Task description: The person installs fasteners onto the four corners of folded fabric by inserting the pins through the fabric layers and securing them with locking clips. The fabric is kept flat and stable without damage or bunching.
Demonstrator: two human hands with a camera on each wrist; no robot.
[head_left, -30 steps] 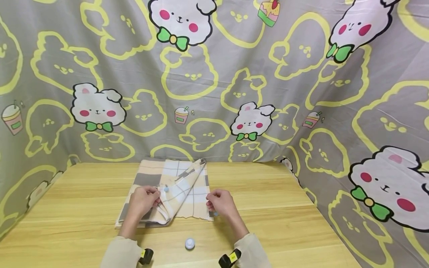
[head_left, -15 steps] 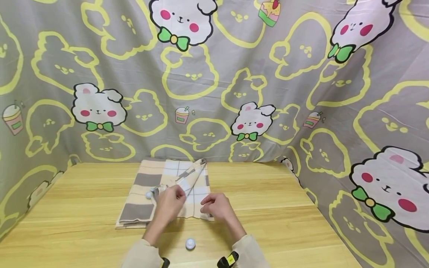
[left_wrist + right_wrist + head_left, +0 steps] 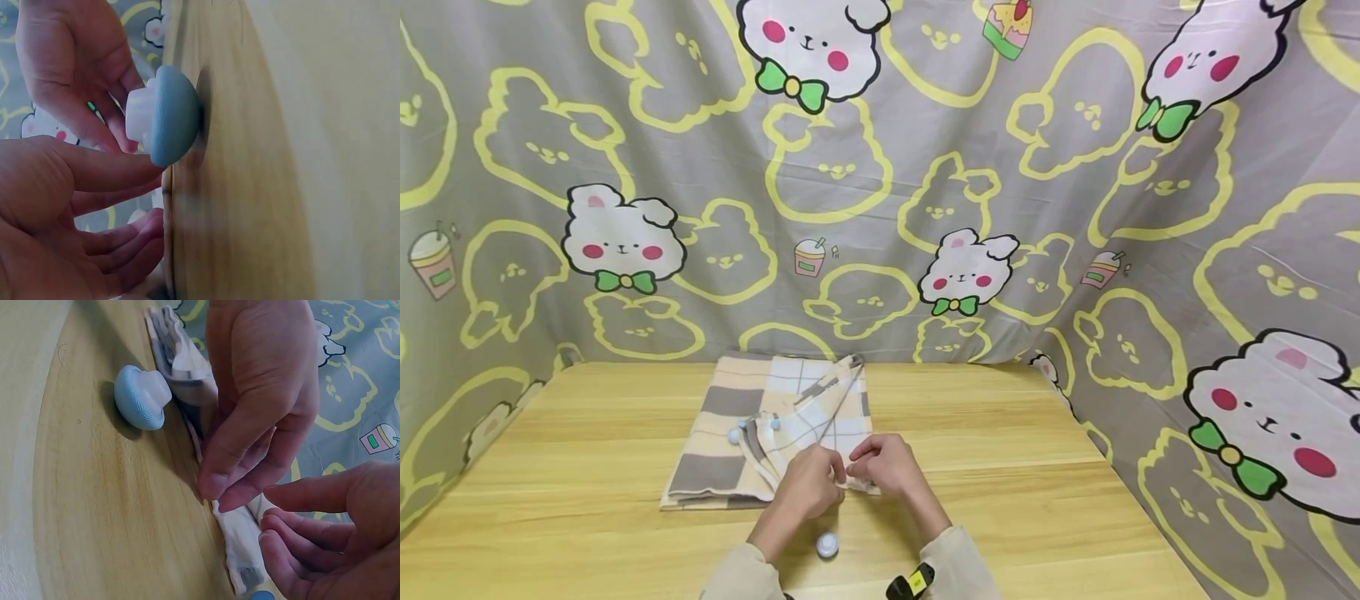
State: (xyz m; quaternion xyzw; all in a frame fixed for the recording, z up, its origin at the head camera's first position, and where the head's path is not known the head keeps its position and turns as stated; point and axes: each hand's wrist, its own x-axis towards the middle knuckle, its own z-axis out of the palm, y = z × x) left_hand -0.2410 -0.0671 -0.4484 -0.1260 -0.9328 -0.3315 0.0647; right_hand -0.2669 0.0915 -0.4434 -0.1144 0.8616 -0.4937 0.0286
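Note:
A folded plaid blanket [image 3: 715,450] in beige, grey and white lies on the table, one corner folded diagonally back. My left hand [image 3: 808,487] hovers at its front edge, thumb and index fingertips close together in the right wrist view. Facing it is my right hand [image 3: 887,467], by the blanket's right front corner, its thumb held apart from loosely bent fingers [image 3: 306,531]. Neither hand visibly holds anything. In front of them, a mushroom-shaped piece [image 3: 175,115] with a light-blue domed cap and whitish stem rests cap down on the wood.
Two small blue round pieces, one left [image 3: 734,435] and one right [image 3: 775,424], sit at the folded-back corner. Another blue piece [image 3: 262,595] shows by the blanket's end. A patterned grey curtain [image 3: 850,208] encloses the wooden table [image 3: 1000,475].
My left hand has let go of the folded-back blanket corner and moved right and toward me, close to my right hand. The right hand has shifted slightly left, off the blanket's right edge.

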